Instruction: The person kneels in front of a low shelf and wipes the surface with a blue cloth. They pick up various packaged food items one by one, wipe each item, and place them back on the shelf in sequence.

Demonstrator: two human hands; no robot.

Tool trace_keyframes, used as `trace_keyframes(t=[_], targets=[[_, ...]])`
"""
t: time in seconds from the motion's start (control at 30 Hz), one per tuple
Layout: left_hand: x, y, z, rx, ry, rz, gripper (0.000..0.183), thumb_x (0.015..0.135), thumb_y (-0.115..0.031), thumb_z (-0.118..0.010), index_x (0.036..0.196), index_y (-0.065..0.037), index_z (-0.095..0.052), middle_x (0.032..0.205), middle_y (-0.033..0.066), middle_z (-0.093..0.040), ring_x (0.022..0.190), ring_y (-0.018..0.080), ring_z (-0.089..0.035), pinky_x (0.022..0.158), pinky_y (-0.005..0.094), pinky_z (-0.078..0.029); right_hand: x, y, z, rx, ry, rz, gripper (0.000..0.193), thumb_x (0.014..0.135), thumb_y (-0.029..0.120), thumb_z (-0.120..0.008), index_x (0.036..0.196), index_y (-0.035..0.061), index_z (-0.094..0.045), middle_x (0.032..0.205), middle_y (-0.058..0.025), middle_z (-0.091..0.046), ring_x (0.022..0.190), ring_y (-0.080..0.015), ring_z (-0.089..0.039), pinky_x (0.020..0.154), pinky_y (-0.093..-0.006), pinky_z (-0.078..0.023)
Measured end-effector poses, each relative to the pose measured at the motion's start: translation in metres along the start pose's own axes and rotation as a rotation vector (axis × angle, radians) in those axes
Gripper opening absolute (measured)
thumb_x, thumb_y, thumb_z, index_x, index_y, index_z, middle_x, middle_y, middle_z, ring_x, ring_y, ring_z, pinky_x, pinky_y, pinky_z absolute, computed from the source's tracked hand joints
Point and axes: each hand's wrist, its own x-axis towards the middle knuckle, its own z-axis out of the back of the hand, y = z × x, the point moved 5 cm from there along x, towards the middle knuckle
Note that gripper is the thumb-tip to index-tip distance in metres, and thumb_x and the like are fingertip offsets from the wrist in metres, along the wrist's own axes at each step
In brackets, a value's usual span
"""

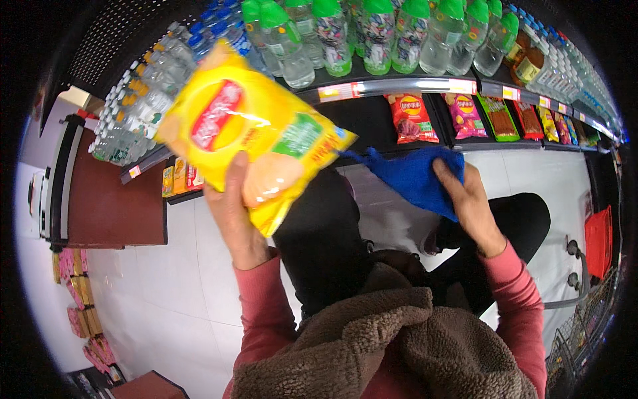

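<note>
My left hand (236, 219) is closed on a yellow bag of potato chips (266, 143), gripping its lower left side with the thumb on the front. The bag is tilted, its front with a red label and a chip picture facing me. In my right hand (468, 199) is a blue cloth (422, 178), pinched at its right side. A thin corner of the cloth stretches left to the right end of the bag; whether it touches the bag I cannot tell. Both hands are in front of a low shelf, above my bent black-trousered legs.
Green-capped bottles (377, 33) stand on the upper shelf, with water bottles (143, 100) to the left. Below lie a red snack bag (412, 118), a purple one (464, 116) and several others. A brown box-like cabinet (113, 193) stands at left. A wire cart (578, 339) and red basket (598, 243) are at right.
</note>
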Motion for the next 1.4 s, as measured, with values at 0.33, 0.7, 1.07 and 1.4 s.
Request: trace_keyframes(t=[0.33,0.7,1.07,1.4], targets=[[0.02,0.031,-0.007,0.056,0.05,-0.227,0.053,0.097,-0.016,-0.064,0.143,0.0,-0.043,0.14,0.0186,-0.052,0.122,0.0282,-0.059,0.099,0.0394,-0.054,0.096,-0.192,0.02,0.091,-0.058,-0.53,0.04,0.099,0.035,-0.063,0.112,-0.0022,-0.065,0.089,-0.0094,-0.071,0.085,-0.0204,-0.066,0.078,-0.0366,-0.051],[0.028,0.075,0.019,-0.024,-0.104,-0.054,0.062,0.101,-0.043,-0.052,0.147,-0.003,-0.039,0.147,0.0151,-0.043,0.13,0.0304,-0.049,0.111,0.0471,-0.041,0.229,-0.319,-0.097,-0.868,0.133,0.033,0.051,0.088,0.01,-0.06,0.137,0.0025,-0.049,0.136,-0.0219,-0.055,0.129,-0.039,-0.048,0.106,-0.0468,-0.043],[0.015,0.076,0.042,0.925,-0.436,-0.526,0.088,0.093,-0.07,-0.049,0.144,0.001,-0.035,0.138,0.0251,-0.045,0.121,0.0359,-0.055,0.102,0.0509,-0.048,0.335,-0.4,-0.103,-1.056,-0.011,0.162,0.032,0.089,0.019,-0.056,0.116,0.003,-0.064,0.127,-0.018,-0.062,0.122,-0.0356,-0.055,0.108,-0.0504,-0.04],[0.006,0.065,0.063,1.346,-0.027,-0.798,0.062,0.109,-0.039,-0.036,0.159,-0.012,-0.014,0.158,0.0229,-0.027,0.136,0.038,-0.046,0.111,0.0511,-0.044,0.335,-0.409,-0.177,-0.868,0.216,0.041,0.036,0.084,0.02,-0.06,0.117,0.0076,-0.065,0.121,-0.016,-0.065,0.117,-0.0348,-0.057,0.108,-0.0559,-0.037]])
